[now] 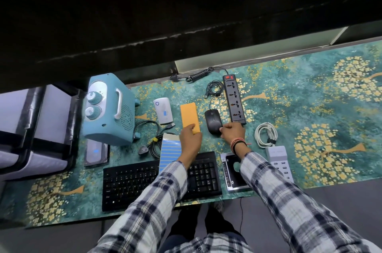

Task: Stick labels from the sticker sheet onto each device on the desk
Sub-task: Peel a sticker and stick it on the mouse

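Observation:
The blue-striped sticker sheet point(170, 154) lies on the desk mat above the black keyboard point(144, 182), partly under my left wrist. My left hand point(191, 139) rests on the near end of an orange flat device point(189, 114), fingers laid on it. My right hand point(233, 132) touches the near end of the black mouse point(213, 119) with bent fingertips; whether a label sits under them is hidden. A white router point(162, 113), a teal heater point(109, 110), a black power strip point(234, 100) and a white USB charger point(279, 158) also lie on the mat.
A hard drive point(96, 153) with a blue label lies left of the keyboard, and a drive caddy point(231, 170) lies right of it. Coiled black cables point(154, 141), a white cable point(265, 134) and a plug lead point(198, 76) are spread around. A chair point(35, 128) stands at the left.

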